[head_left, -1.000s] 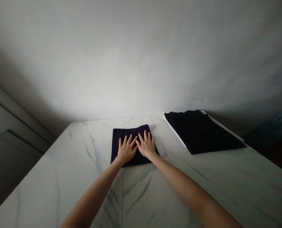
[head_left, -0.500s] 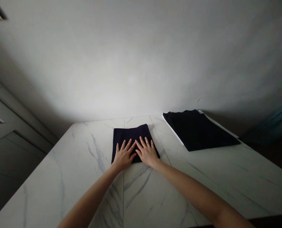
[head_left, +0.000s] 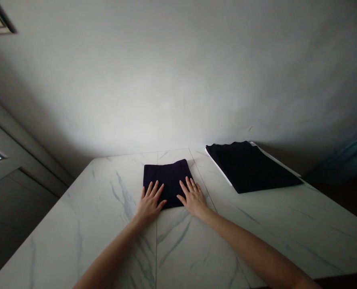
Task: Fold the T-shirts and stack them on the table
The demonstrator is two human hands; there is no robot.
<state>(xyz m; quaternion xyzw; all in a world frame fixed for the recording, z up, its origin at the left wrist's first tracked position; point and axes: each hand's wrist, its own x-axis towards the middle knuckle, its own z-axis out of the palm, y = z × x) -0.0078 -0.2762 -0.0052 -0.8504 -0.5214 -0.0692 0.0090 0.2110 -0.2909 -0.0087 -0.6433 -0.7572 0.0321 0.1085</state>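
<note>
While the left hand (head_left: 149, 202) and right hand (head_left: 193, 197) lie spread flat at the near edge of the folded navy cloth (head_left: 168, 180) on the marble table top (head_left: 76, 224), smoothing looks nearly done; next probably calls for lifting it toward the black garment (head_left: 250, 166).

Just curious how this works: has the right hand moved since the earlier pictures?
Yes: the right hand has slid right and nearer the person, away from the seam in the marble tabletop.
</note>
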